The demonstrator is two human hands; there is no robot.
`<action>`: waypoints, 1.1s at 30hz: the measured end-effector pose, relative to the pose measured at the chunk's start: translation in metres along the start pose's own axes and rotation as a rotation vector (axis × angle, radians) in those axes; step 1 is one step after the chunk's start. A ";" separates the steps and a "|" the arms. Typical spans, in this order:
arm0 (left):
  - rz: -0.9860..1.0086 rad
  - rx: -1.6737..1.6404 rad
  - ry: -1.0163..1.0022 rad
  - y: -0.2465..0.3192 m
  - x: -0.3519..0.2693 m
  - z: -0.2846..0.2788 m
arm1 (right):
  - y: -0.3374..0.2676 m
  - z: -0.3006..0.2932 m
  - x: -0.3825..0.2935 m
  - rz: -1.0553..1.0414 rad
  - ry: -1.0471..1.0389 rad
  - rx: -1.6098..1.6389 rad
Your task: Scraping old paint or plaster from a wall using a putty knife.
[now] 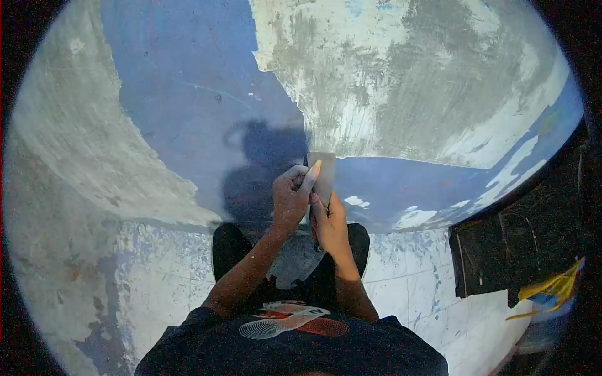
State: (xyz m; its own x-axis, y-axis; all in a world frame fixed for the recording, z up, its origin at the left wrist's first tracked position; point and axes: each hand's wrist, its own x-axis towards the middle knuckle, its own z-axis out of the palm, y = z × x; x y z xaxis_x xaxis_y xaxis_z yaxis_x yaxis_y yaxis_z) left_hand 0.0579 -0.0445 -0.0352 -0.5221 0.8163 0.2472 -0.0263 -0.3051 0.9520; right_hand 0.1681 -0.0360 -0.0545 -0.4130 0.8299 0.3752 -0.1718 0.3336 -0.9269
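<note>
A wide flat metal scraper [325, 175] is held in front of me, its blade pointing up at the wall. My right hand [335, 223] grips it low down, around the handle, with the thumb lying along it. Higher up, my left hand [292, 195] pinches the blade's left side, thumb on its face. The blade's top edge lies by the corner where blue paint [395, 183] borders a bared grey-white patch [357, 94] of the wall. Whether the edge touches the wall I cannot tell. Most of the handle is hidden by my fingers.
More blue paint [188, 94] runs up the wall, beside a bare grey strip [94, 141] at left. Paint flakes lie on the white tiled floor [395, 282]. A dark panel-like object [512, 249] stands at right, near a yellow-and-blue item [555, 291].
</note>
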 end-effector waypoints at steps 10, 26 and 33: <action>-0.065 -0.004 -0.039 0.016 0.013 0.006 | -0.021 -0.004 0.010 0.233 0.003 -0.029; 0.155 0.021 0.009 0.025 0.021 0.004 | -0.026 0.005 0.019 0.104 0.023 -0.152; 0.472 0.063 0.037 0.049 0.041 0.010 | -0.051 0.005 0.045 0.022 -0.003 -0.130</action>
State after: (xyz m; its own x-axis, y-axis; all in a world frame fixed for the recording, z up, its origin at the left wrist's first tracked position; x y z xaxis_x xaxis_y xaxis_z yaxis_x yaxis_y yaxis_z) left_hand 0.0432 -0.0210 0.0237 -0.4944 0.5771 0.6500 0.2723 -0.6073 0.7464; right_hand 0.1533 -0.0179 0.0093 -0.4184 0.8361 0.3547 -0.0457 0.3707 -0.9276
